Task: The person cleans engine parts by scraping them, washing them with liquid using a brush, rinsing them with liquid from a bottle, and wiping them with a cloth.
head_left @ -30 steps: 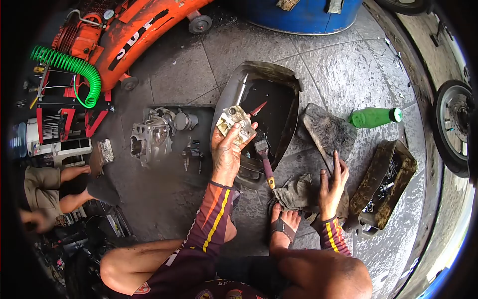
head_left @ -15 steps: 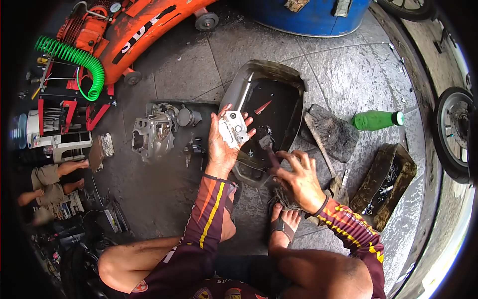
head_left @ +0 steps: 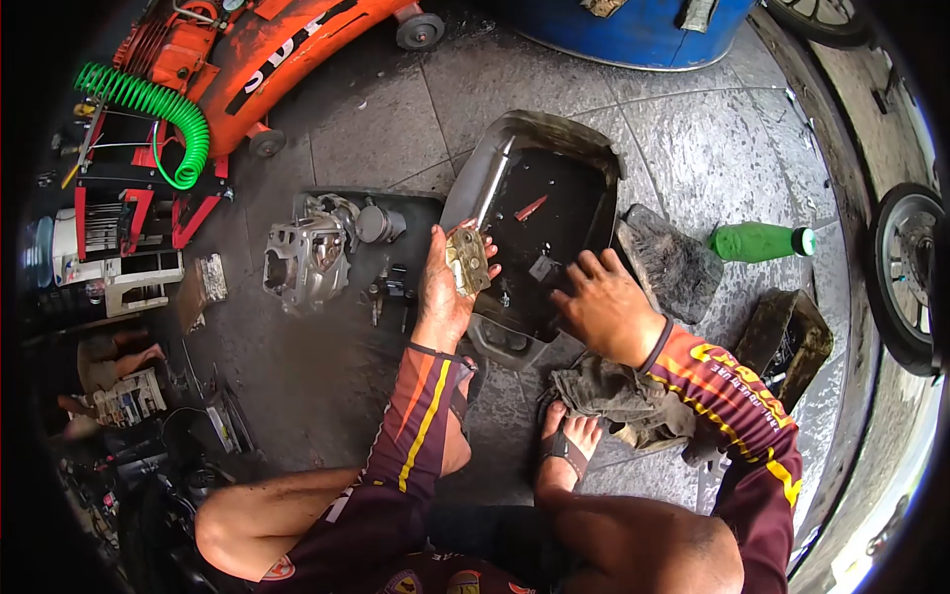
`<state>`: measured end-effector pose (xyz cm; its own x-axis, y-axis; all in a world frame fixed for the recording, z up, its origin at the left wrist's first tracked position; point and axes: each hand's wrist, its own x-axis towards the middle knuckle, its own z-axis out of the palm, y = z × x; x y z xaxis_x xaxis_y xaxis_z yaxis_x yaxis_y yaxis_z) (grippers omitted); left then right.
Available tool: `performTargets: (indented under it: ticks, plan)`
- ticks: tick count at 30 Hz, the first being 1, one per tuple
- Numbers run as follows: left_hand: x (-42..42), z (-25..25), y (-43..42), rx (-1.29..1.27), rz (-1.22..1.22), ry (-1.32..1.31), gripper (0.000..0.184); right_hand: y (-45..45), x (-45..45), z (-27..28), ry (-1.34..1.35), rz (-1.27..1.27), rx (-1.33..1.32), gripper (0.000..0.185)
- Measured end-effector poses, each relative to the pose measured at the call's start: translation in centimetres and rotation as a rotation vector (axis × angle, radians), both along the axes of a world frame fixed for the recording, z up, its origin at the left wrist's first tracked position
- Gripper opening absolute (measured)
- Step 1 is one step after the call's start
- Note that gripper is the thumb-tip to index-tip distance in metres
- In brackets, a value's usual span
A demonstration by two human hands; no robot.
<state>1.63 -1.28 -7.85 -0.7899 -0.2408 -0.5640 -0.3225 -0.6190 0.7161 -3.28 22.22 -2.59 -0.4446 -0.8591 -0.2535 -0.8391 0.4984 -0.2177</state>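
Observation:
In the palm of my left hand (head_left: 442, 297) lies a flat metal engine part (head_left: 469, 260) with several holes, its brownish, oily face up and my fingers curled round it. My right hand (head_left: 616, 309) is closed at the right side of a dark tub (head_left: 492, 163). A brush (head_left: 544, 267) shows its pale head by those fingertips, over dark liquid; its handle is mostly hidden by the hand. A red sliver (head_left: 530, 208) and small bits lie in the liquid. Below my right wrist a dirty rag (head_left: 628, 396) rests on the floor near my foot.
Left of the tub sit an engine casing (head_left: 307, 255) and a piston (head_left: 376, 225). To the right are a blackened block (head_left: 678, 262), a green bottle (head_left: 757, 242) and a tray of small parts (head_left: 782, 346). An orange compressor (head_left: 287, 69) and blue drum (head_left: 633, 40) stand behind.
The engine part in my left hand has turned from its pale face to a brownish one. My right hand has moved right and up with the brush, uncovering the rag.

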Motion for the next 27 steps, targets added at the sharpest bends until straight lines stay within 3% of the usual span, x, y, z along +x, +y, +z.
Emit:
performTargets:
  ticks: [6,8,14,17,20,22,24,26,27]
  plan:
    - [-0.2,0.1,0.3,-0.023,-0.01,-0.039,0.058,0.4,0.5,-0.3,0.06,0.109,-0.036,0.03]
    - [-0.4,0.2,0.1,-0.019,-0.008,-0.034,0.058,0.3,-0.1,1.2,-0.209,0.085,-0.117,0.034]
    - [-0.4,0.3,-0.1,-0.06,-0.019,-0.036,0.06,-2.0,0.4,-0.9,-0.372,0.001,-0.311,0.03]
    - [-0.6,0.4,0.0,0.017,0.002,0.003,0.063,-2.9,0.7,-3.7,-0.221,-0.22,-0.544,0.027]
    - [-0.4,-0.1,-0.8,0.07,-0.036,-0.015,0.071,-2.4,0.2,-1.3,-0.587,-0.559,-0.847,0.016]
    - [-0.7,0.1,-0.2,0.117,-0.051,-0.032,0.072,-2.6,0.5,-0.1,-0.54,-0.699,-1.042,0.014]
    - [-1.1,0.2,1.1,0.173,-0.078,-0.055,0.072,-3.2,1.2,0.6,-0.699,-0.829,-1.204,0.015]
    - [-1.7,0.6,2.2,0.304,-0.114,-0.075,0.074,-3.6,1.1,0.0,-0.611,-0.648,-1.196,0.014]
    - [-1.8,0.8,2.3,0.24,-0.125,-0.102,0.076,-3.6,0.6,-0.1,-0.58,-0.627,-1.125,0.012]
